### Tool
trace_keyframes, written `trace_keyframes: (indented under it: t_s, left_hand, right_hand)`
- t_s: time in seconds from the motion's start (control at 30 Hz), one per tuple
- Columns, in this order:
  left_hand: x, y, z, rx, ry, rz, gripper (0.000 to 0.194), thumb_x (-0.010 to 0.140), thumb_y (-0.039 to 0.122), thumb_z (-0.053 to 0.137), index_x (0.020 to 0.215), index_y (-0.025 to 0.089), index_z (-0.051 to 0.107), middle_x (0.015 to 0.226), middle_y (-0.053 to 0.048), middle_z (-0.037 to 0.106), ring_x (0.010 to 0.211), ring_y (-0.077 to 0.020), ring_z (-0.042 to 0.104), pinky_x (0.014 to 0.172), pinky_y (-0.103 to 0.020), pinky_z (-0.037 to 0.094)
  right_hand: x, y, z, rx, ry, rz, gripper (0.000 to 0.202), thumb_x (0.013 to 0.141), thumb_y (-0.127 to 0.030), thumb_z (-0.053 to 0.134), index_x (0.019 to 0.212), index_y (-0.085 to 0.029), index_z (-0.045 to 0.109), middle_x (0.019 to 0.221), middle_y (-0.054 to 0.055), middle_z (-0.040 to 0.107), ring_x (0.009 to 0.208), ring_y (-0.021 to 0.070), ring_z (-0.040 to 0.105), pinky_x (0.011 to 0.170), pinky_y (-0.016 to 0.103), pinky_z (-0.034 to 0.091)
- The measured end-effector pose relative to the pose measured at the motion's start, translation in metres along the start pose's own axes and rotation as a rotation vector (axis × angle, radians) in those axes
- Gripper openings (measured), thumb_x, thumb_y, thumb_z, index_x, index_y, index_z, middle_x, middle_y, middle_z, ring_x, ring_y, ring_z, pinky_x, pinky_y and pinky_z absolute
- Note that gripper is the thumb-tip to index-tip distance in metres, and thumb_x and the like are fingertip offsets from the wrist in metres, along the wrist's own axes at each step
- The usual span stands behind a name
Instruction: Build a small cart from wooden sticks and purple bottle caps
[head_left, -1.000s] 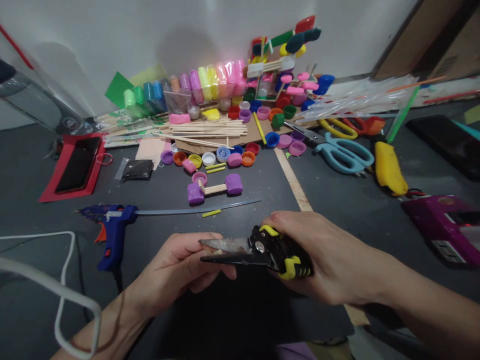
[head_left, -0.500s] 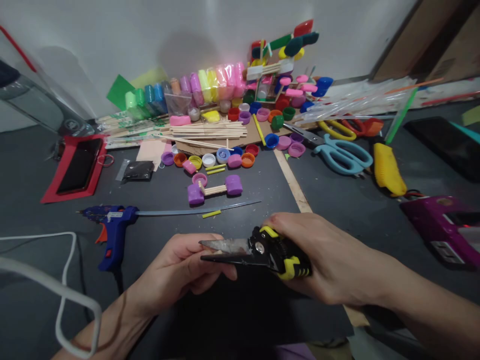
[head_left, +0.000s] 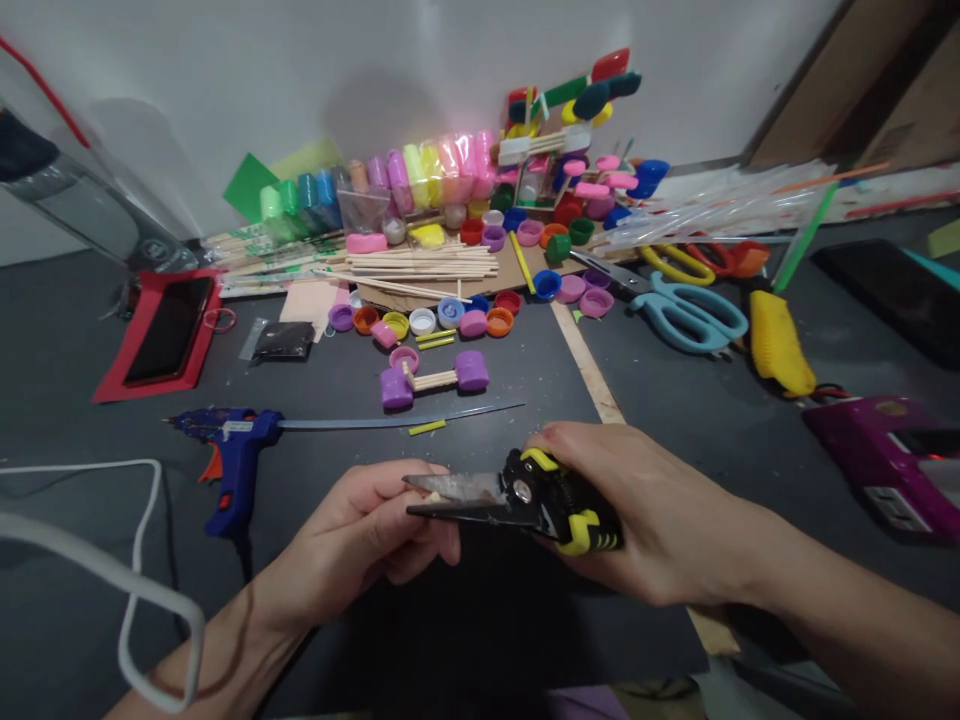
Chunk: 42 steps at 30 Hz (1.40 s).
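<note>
In my right hand (head_left: 630,500) is a black and yellow cutter (head_left: 517,495), its blades pointing left and slightly parted. My left hand (head_left: 375,530) is closed in a pinch at the blade tips. A small pale piece (head_left: 433,496) shows between the blades by my left fingertips; most of it is hidden. Beyond my hands, two purple caps (head_left: 472,371) are joined by short wooden sticks (head_left: 435,380). A short yellow piece (head_left: 427,428) lies near a clear glue stick (head_left: 352,424) that extends from the blue glue gun (head_left: 244,450).
Coloured bottle caps (head_left: 422,321) and wooden sticks (head_left: 420,262) lie at the back. Blue-handled scissors (head_left: 694,315), a yellow tool (head_left: 780,345) and a purple device (head_left: 870,460) are on the right. A white cable (head_left: 97,565) loops at left, near a phone (head_left: 169,330).
My left fingers have shifted slightly left, and the pale piece shows more clearly between the blades. The view has shifted a little, moving the table items slightly rightward.
</note>
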<state>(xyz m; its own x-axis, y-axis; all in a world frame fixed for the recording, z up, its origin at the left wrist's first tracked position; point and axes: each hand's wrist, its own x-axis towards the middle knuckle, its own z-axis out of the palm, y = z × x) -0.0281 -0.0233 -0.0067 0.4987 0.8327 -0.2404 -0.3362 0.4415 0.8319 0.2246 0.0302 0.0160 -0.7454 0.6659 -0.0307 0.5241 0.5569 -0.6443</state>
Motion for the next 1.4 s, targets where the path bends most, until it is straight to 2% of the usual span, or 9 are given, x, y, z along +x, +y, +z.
trace_keyframes:
  t_s: [0.2, 0.63, 0.83, 1.0, 1.2, 1.4]
  left_hand:
    - [0.001, 0.002, -0.001, -0.006, -0.064, -0.006, 0.039, 0.09, 0.049, 0.064, 0.081, 0.012, 0.073, 0.063, 0.0, 0.047, 0.05, -0.0068, 0.034, 0.044, -0.022, 0.019]
    - [0.003, 0.005, 0.002, -0.055, -0.114, -0.055, 0.038, 0.09, 0.047, 0.065, 0.081, 0.011, 0.074, 0.064, 0.001, 0.045, 0.048, -0.0041, 0.032, 0.042, -0.02, 0.018]
    - [0.003, 0.002, 0.003, -0.169, -0.106, -0.09, 0.037, 0.086, 0.045, 0.069, 0.071, 0.012, 0.064, 0.06, 0.002, 0.046, 0.044, -0.0032, 0.032, 0.039, -0.017, 0.02]
    - [0.003, 0.0, 0.003, -0.199, -0.112, -0.124, 0.039, 0.085, 0.048, 0.07, 0.071, 0.012, 0.064, 0.055, 0.005, 0.042, 0.041, -0.0021, 0.027, 0.036, -0.016, 0.018]
    - [0.004, -0.005, 0.0, -0.152, -0.175, -0.038, 0.04, 0.088, 0.049, 0.065, 0.074, 0.012, 0.067, 0.058, 0.004, 0.041, 0.044, -0.0038, 0.03, 0.039, -0.018, 0.02]
    - [0.0, -0.008, -0.005, -0.078, -0.116, 0.037, 0.04, 0.094, 0.045, 0.057, 0.07, 0.013, 0.064, 0.057, 0.002, 0.043, 0.048, -0.0075, 0.033, 0.044, -0.022, 0.021]
  right_hand:
    - [0.001, 0.001, -0.002, 0.016, -0.056, 0.016, 0.017, 0.069, -0.019, 0.063, 0.081, -0.021, 0.051, 0.074, -0.001, 0.057, 0.063, 0.0161, 0.052, 0.058, 0.027, 0.035]
    - [0.0, -0.003, -0.007, 0.042, -0.118, 0.056, 0.019, 0.068, -0.016, 0.064, 0.081, -0.022, 0.051, 0.074, -0.002, 0.058, 0.064, 0.0155, 0.052, 0.058, 0.026, 0.034]
    - [-0.003, -0.004, -0.005, 0.0, -0.091, 0.044, 0.02, 0.066, -0.015, 0.061, 0.08, -0.022, 0.049, 0.073, -0.002, 0.057, 0.061, 0.0152, 0.05, 0.057, 0.026, 0.033]
    - [-0.006, -0.003, -0.003, -0.071, -0.038, -0.005, 0.018, 0.067, -0.016, 0.058, 0.08, -0.022, 0.047, 0.069, -0.002, 0.055, 0.058, 0.0152, 0.048, 0.056, 0.027, 0.033]
    - [-0.005, 0.002, 0.001, -0.07, -0.033, -0.032, 0.014, 0.072, -0.017, 0.055, 0.079, -0.023, 0.045, 0.067, -0.002, 0.055, 0.056, 0.015, 0.048, 0.054, 0.027, 0.031]
    - [-0.004, 0.002, 0.005, 0.043, 0.0, 0.023, 0.018, 0.071, -0.018, 0.06, 0.084, -0.022, 0.049, 0.072, -0.002, 0.058, 0.061, 0.0152, 0.053, 0.056, 0.025, 0.036]
